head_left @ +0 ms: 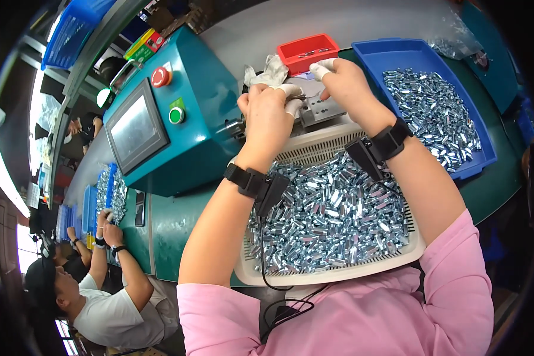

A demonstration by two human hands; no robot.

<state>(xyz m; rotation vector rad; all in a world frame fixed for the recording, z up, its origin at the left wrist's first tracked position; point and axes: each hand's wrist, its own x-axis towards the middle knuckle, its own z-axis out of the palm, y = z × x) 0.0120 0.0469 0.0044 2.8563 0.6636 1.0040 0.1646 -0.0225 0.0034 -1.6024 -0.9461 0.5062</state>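
My left hand [268,113], with white covers on some fingertips, is closed at the near left of a metal fixture [323,110]. Its fingers curl together beside the chuck of a teal machine [187,101], and what they grip is hidden. Over the fixture's right side, my right hand [351,88] holds its thumb and covered forefinger apart, with nothing visible between them. Below both hands, a cream slotted basket [332,276] holds a heap of shiny metal hex sleeves [332,213]. Black devices are strapped to both wrists.
A blue tray [488,155] of similar metal parts stands at the right. A small red bin [288,59] with a few pieces sits behind the fixture, beside a crumpled white cloth [272,72]. A black cable [263,255] hangs by my left arm. Another person [110,302] works at the left.
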